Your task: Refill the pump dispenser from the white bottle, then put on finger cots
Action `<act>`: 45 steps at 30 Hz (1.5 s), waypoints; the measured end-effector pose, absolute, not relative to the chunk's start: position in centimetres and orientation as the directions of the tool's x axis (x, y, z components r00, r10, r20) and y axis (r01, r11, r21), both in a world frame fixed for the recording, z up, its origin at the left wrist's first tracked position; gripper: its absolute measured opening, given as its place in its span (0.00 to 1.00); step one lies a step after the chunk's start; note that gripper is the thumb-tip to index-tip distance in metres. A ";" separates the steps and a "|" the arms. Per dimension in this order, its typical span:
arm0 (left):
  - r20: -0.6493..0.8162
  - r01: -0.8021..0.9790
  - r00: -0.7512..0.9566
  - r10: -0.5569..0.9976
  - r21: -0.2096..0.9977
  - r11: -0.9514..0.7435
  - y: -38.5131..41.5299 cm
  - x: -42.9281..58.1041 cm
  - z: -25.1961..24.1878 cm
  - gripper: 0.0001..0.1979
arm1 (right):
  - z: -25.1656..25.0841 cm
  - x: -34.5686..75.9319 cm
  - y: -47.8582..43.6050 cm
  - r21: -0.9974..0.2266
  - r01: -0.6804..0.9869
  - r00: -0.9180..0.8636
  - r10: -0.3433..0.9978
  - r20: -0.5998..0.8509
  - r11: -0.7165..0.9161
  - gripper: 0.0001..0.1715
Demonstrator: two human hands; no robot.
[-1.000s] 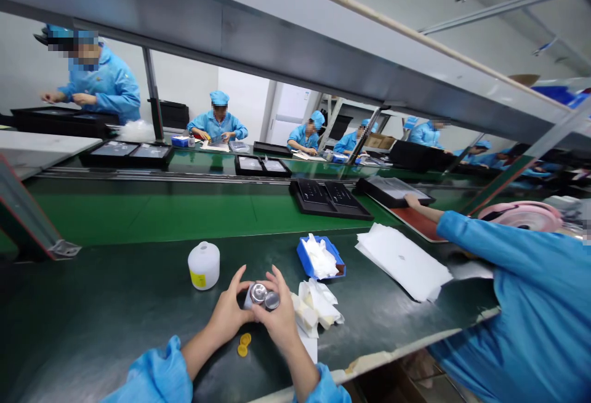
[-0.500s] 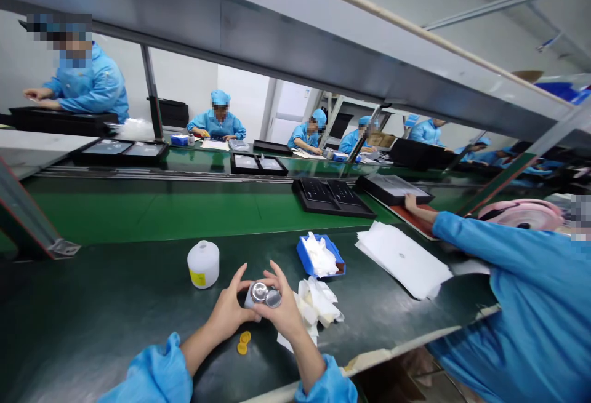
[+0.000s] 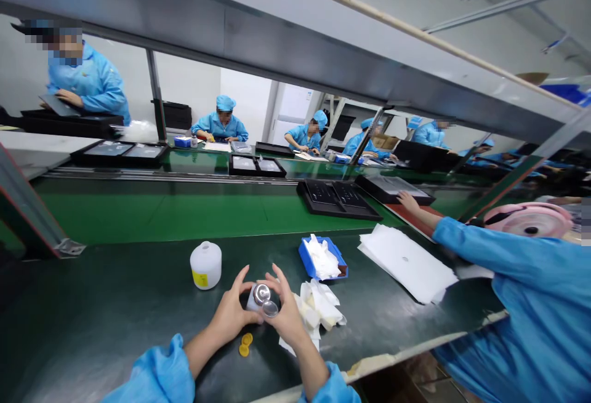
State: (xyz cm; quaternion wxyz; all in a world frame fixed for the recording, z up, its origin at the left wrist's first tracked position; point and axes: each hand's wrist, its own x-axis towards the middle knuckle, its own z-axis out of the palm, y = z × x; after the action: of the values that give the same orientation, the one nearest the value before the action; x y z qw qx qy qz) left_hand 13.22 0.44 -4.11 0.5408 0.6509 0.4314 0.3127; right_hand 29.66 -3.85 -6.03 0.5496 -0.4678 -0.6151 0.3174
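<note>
Between my hands is a small white pump dispenser bottle (image 3: 253,302) with a round metal top (image 3: 261,294) and a hinged lid (image 3: 270,309) swung open toward my right thumb. My left hand (image 3: 231,312) curls its thumb and fingers around the bottle's left side. My right hand (image 3: 287,314) grips it from the right, the thumb by the lid. Beyond my left hand stands a white plastic bottle (image 3: 205,266) with a yellow label and no cap. Two yellow finger cots (image 3: 245,344) lie on the dark bench mat below my hands.
Crumpled white wipes (image 3: 318,304) lie right of my hands, behind them a blue bin (image 3: 313,261) of wipes. White sheets (image 3: 406,261) and black trays (image 3: 339,199) are farther right. A co-worker's arm (image 3: 457,231) reaches in from the right. A shelf (image 3: 295,52) hangs overhead.
The open lid has turned from beside the metal top to its lower right. My hands stay around the bottle. At far left, a co-worker now holds up a grey panel.
</note>
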 end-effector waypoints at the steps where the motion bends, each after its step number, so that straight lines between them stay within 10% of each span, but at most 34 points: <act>1: -0.064 0.226 0.428 0.902 0.973 -0.038 0.5 13.2 -4.1 0.60 | -6.0 29.6 -3.8 -0.910 0.237 0.060 0.929 0.364 0.341 0.54; 7: -0.054 0.215 0.439 0.897 0.976 -0.047 0.7 13.4 -4.8 0.60 | -4.7 28.1 -4.2 -0.802 0.547 0.218 0.884 0.414 0.241 0.44; 45: -0.053 0.243 0.413 0.909 0.968 -0.054 0.3 13.3 -4.5 0.54 | -5.3 27.1 -4.8 -0.868 0.462 0.331 0.872 0.360 0.183 0.50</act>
State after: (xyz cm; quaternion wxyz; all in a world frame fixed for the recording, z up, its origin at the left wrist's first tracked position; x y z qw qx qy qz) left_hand 13.33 0.33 -4.48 0.5282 0.6538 0.4407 0.3152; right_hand 27.14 -4.81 -5.25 0.5410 -0.6104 -0.5466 0.1897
